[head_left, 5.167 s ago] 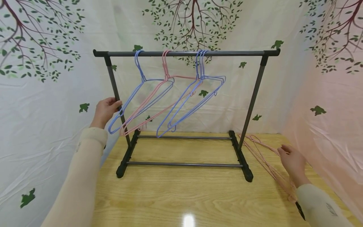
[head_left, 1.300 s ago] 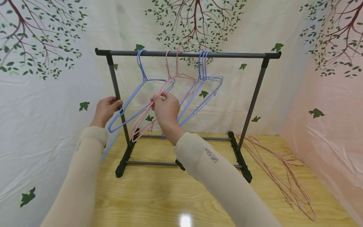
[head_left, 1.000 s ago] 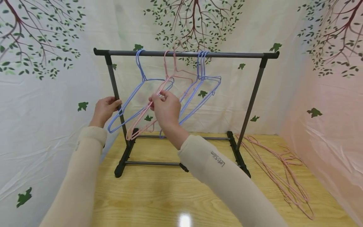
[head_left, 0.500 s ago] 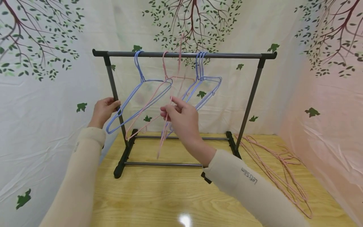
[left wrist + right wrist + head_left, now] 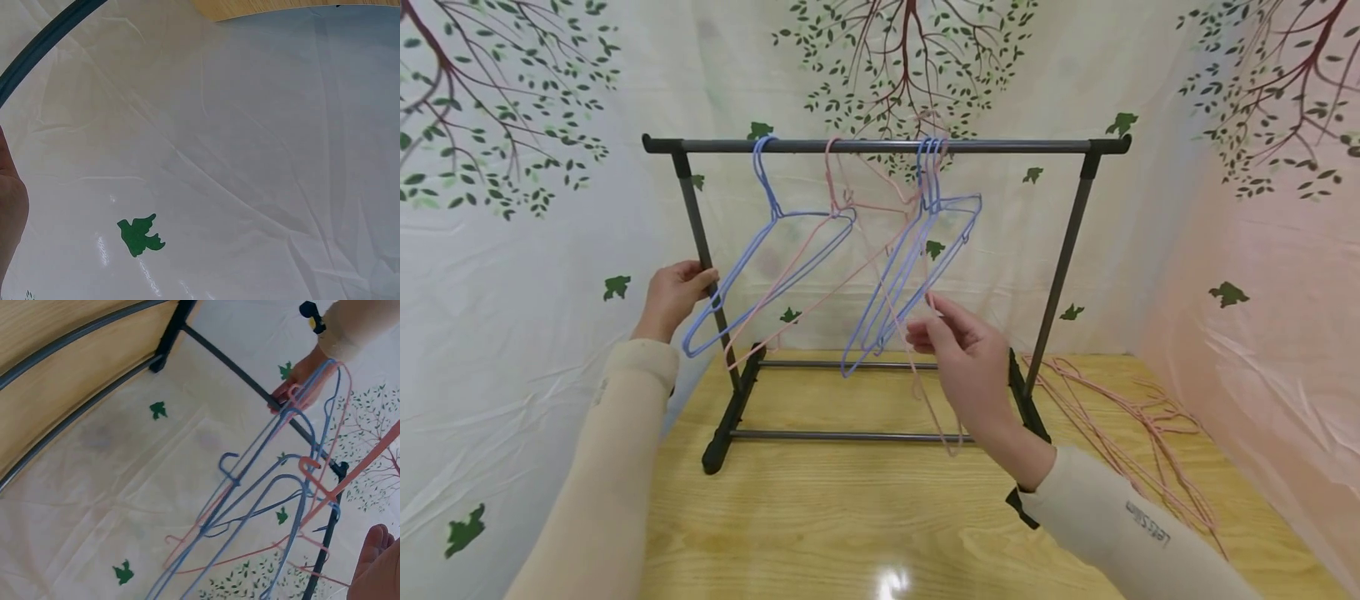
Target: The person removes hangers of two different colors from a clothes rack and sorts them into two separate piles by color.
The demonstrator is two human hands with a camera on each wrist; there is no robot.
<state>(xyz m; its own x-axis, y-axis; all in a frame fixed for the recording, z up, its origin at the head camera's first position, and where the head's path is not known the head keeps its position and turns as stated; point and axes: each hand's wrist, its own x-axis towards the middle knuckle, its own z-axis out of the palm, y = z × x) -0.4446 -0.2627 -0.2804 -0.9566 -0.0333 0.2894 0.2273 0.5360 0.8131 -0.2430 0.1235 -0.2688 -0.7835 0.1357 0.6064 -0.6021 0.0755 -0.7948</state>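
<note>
My right hand [image 5: 973, 367] pinches a thin pink hanger [image 5: 934, 414] in front of the rack's right half. This hanger is tilted, and its hook shows above the rail, near the hooks of several blue hangers [image 5: 958, 198]. Another pink hanger [image 5: 830, 175] hangs from the middle of the rail. To its left hang blue hangers [image 5: 733, 258] close together. My left hand [image 5: 676, 296] grips the left upright of the black rack [image 5: 695, 217]. In the right wrist view the held pink hanger [image 5: 369, 461] crosses in front of the blue ones; its hook points inward.
A loose pile of pink hangers [image 5: 1120, 392] lies on the wooden table [image 5: 820, 517], right of the rack's foot. The rack's two lower bars [image 5: 850, 436] span between its feet. A patterned sheet [image 5: 1150, 250] hangs behind and at both sides.
Two pink hangers hung mid-rail earlier. My right hand came from the pile, took one, lifted its hook off the rail and carried it rightward. The left hand stays on the upright.
</note>
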